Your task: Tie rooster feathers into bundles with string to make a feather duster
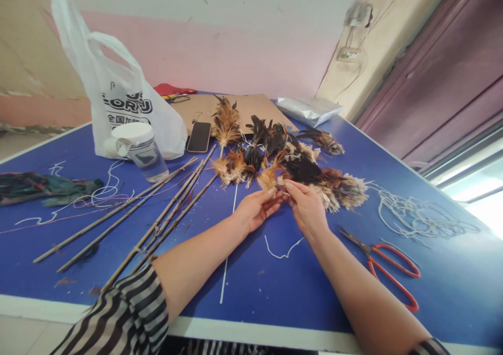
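Both my hands meet at the near edge of a feather pile [301, 169] in the middle of the blue table [251, 292]. My left hand [257, 207] is closed, its thumb and forefinger at the base of a small orange-brown feather bunch [267, 178]. Close beside it, my right hand [304, 203] pinches at the same base; what lies between its fingertips is too small to make out. A short white string [281, 256] lies on the table below my hands. Farther back, an orange feather bunch [227, 124] is on a stick.
Red-handled scissors [387, 266] and tangled white string [420, 219] lie at the right. Several thin sticks [157, 224], a lidded jar [143, 151], a phone [199, 137] and a white plastic bag [129, 93] are at the left. Behind are cardboard [251, 106] and a silver packet [308, 110].
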{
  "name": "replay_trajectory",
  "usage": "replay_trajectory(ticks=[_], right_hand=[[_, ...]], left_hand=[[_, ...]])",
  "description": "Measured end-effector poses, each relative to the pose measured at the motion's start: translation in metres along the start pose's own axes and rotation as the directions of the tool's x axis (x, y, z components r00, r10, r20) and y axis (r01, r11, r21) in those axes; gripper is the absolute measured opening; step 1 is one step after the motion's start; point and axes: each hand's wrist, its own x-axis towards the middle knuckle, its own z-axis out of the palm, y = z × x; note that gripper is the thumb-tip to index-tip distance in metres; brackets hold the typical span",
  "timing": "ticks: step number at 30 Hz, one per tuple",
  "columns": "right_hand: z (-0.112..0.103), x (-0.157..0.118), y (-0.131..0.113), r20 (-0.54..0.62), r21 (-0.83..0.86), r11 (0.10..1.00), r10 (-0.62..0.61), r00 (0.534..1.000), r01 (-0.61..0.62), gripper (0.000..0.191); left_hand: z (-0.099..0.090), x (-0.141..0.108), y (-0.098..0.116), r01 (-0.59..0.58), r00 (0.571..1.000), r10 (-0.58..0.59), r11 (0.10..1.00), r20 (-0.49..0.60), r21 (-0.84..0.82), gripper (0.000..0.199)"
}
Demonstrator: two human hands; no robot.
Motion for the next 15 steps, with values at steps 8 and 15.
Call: replay_trajectory(ticks=[8, 15], right_hand=[[0.003, -0.005, 0.012, 0.147, -0.392, 0.833, -0.361, 0.921, 0.389, 0.018], [-0.001, -0.01, 0.006, 0.462, -0.638, 0.368, -0.519, 0.719, 0.676, 0.027]], left_hand=[[0.005, -0.002, -0.003, 0.009, 0.999, -0.015, 0.988, -0.035, -0.156, 0.005], [0.001, 0.0, -0.003, -0.022, 0.999, 0.015, 0.981, -0.04, -0.195, 0.006]])
